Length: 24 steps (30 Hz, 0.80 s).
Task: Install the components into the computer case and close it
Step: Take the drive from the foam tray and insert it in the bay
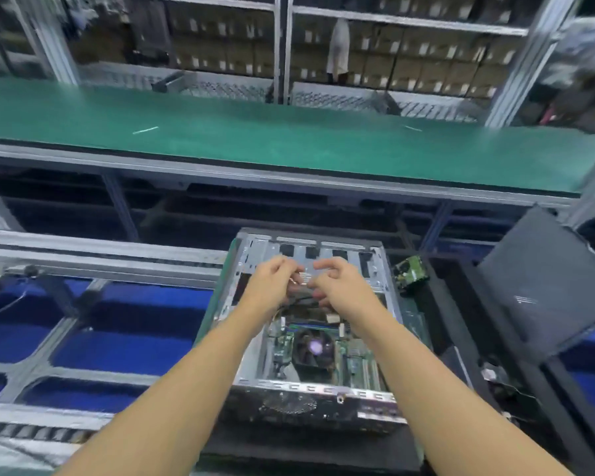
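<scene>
An open silver computer case (327, 389) lies flat in front of me, its motherboard and a dark round CPU fan (314, 348) showing inside. Both my hands hover over the far half of the case. My left hand (272, 283) and my right hand (340, 283) have curled fingers that pinch a dark bundle of cables (304, 295) between them. The frame is blurred, so the cable ends are hard to make out.
A dark side panel (543, 286) leans at the right. A small green circuit part (409, 269) lies just right of the case. Blue-lined trays (124, 345) sit left. A green conveyor belt (255, 132) runs across behind, with shelves of boxes beyond.
</scene>
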Motion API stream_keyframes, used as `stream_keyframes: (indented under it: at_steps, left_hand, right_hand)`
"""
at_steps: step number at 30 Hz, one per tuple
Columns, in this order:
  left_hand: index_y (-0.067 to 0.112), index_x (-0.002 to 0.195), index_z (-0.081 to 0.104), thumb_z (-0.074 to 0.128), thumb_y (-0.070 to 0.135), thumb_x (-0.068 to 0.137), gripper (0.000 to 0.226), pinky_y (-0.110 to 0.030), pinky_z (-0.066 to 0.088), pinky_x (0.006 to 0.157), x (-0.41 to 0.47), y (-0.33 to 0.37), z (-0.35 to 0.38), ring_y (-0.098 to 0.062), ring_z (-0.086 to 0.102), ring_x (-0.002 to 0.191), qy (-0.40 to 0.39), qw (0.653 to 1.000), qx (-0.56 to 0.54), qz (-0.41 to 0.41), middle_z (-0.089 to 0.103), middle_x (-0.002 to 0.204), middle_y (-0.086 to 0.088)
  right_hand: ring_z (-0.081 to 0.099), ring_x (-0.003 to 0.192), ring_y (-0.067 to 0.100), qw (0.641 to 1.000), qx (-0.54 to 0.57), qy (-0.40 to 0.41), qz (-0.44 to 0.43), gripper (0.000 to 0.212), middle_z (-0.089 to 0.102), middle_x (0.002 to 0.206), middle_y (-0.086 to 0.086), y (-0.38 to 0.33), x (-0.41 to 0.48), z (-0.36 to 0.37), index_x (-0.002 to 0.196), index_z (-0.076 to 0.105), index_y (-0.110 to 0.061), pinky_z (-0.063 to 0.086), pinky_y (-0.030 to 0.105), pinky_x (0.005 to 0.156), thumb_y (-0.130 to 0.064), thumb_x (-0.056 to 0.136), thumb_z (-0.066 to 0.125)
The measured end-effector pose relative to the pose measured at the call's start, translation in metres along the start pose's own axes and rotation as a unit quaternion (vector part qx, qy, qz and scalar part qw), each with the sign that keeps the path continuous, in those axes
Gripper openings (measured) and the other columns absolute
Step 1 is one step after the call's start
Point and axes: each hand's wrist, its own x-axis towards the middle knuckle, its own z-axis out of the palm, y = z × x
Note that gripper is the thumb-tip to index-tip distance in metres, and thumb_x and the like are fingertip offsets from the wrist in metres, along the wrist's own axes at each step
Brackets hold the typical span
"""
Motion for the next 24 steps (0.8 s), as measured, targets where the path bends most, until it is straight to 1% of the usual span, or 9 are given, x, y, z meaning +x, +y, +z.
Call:
stream_keyframes:
  at_steps: [2, 5, 8, 11, 14, 17, 19, 22, 24]
  left_hand:
    - [0.016, 0.089, 0.067, 0.05, 0.02, 0.097, 0.02, -0.024, 0.041, 0.054, 0.024, 0.001, 0.046, -0.01, 0.057, 0.063, -0.019, 1.0, 0.004, -0.003, 0.066, 0.074, 0.006]
    - [0.016, 0.089, 0.065, 0.049, 0.017, 0.099, 0.018, -0.027, 0.044, 0.056, 0.056, 0.004, 0.115, -0.013, 0.059, 0.068, -0.047, 0.999, 0.007, -0.005, 0.066, 0.079, 0.001]
    - [0.008, 0.096, 0.063, 0.046, 0.011, 0.101, 0.018, -0.022, 0.048, 0.054, 0.083, 0.005, 0.178, -0.009, 0.063, 0.066, -0.072, 0.997, 0.01, -0.001, 0.067, 0.083, -0.003]
    - [0.01, 0.097, 0.064, 0.048, 0.01, 0.1, 0.016, -0.025, 0.052, 0.061, 0.108, 0.002, 0.229, -0.022, 0.067, 0.083, -0.083, 0.996, 0.027, -0.015, 0.07, 0.096, -0.011]
    - [0.022, 0.09, 0.063, 0.051, 0.015, 0.099, 0.016, -0.034, 0.057, 0.073, 0.128, -0.009, 0.267, -0.026, 0.068, 0.101, -0.099, 0.992, 0.066, -0.03, 0.071, 0.106, -0.009]
    - [0.028, 0.091, 0.064, 0.051, 0.02, 0.097, 0.016, -0.044, 0.055, 0.087, 0.146, -0.021, 0.295, -0.023, 0.068, 0.102, -0.1, 0.989, 0.098, -0.054, 0.071, 0.107, -0.003]
    - [0.03, 0.092, 0.064, 0.049, 0.023, 0.097, 0.017, -0.044, 0.054, 0.091, 0.158, -0.03, 0.308, -0.021, 0.067, 0.102, -0.094, 0.986, 0.12, -0.07, 0.07, 0.107, 0.0]
    - [0.032, 0.095, 0.061, 0.046, 0.026, 0.098, 0.016, -0.044, 0.051, 0.096, 0.174, -0.044, 0.323, -0.018, 0.063, 0.105, -0.082, 0.983, 0.137, -0.095, 0.066, 0.11, 0.004]
    - [0.03, 0.1, 0.06, 0.044, 0.031, 0.099, 0.017, -0.043, 0.049, 0.099, 0.186, -0.055, 0.331, -0.019, 0.061, 0.107, -0.067, 0.978, 0.156, -0.12, 0.065, 0.114, 0.002]
  right_hand:
    - [0.064, 0.074, 0.013, 1.0, -0.004, 0.015, 0.006, 0.023, 0.068, 0.091, 0.002, 0.012, 0.018, -0.042, 0.115, 0.06, -0.02, 0.055, 0.036, 0.076, -0.01, 0.094, 0.061]
    - [0.064, 0.073, 0.012, 0.999, -0.001, 0.033, 0.011, 0.019, 0.07, 0.091, 0.0, 0.031, 0.045, -0.101, 0.111, 0.06, -0.019, 0.054, 0.03, 0.071, -0.009, 0.095, 0.059]
    - [0.064, 0.076, 0.013, 0.999, 0.006, 0.046, 0.023, 0.012, 0.072, 0.099, 0.003, 0.051, 0.067, -0.152, 0.108, 0.06, -0.018, 0.052, 0.028, 0.068, -0.014, 0.097, 0.061]
    - [0.064, 0.079, 0.015, 0.998, -0.002, 0.055, 0.037, 0.019, 0.072, 0.103, 0.007, 0.069, 0.089, -0.197, 0.115, 0.062, -0.015, 0.055, 0.032, 0.069, -0.014, 0.096, 0.062]
    - [0.066, 0.083, 0.018, 0.997, 0.001, 0.06, 0.055, 0.02, 0.074, 0.104, 0.009, 0.086, 0.11, -0.232, 0.112, 0.064, -0.018, 0.057, 0.038, 0.075, -0.01, 0.095, 0.059]
    - [0.065, 0.077, 0.015, 0.994, 0.02, 0.07, 0.079, 0.018, 0.075, 0.099, 0.009, 0.105, 0.129, -0.257, 0.104, 0.064, -0.023, 0.055, 0.032, 0.07, -0.009, 0.094, 0.06]
    - [0.064, 0.077, 0.015, 0.992, 0.027, 0.079, 0.093, 0.017, 0.073, 0.099, 0.009, 0.119, 0.143, -0.27, 0.101, 0.064, -0.024, 0.055, 0.033, 0.071, -0.009, 0.094, 0.059]
    - [0.061, 0.079, 0.017, 0.989, 0.029, 0.091, 0.113, 0.016, 0.069, 0.1, 0.008, 0.14, 0.162, -0.284, 0.108, 0.065, -0.018, 0.052, 0.033, 0.07, -0.011, 0.095, 0.057]
    - [0.059, 0.081, 0.017, 0.987, 0.027, 0.099, 0.126, 0.016, 0.067, 0.098, 0.004, 0.155, 0.176, -0.291, 0.108, 0.064, -0.018, 0.05, 0.033, 0.072, -0.011, 0.095, 0.057]
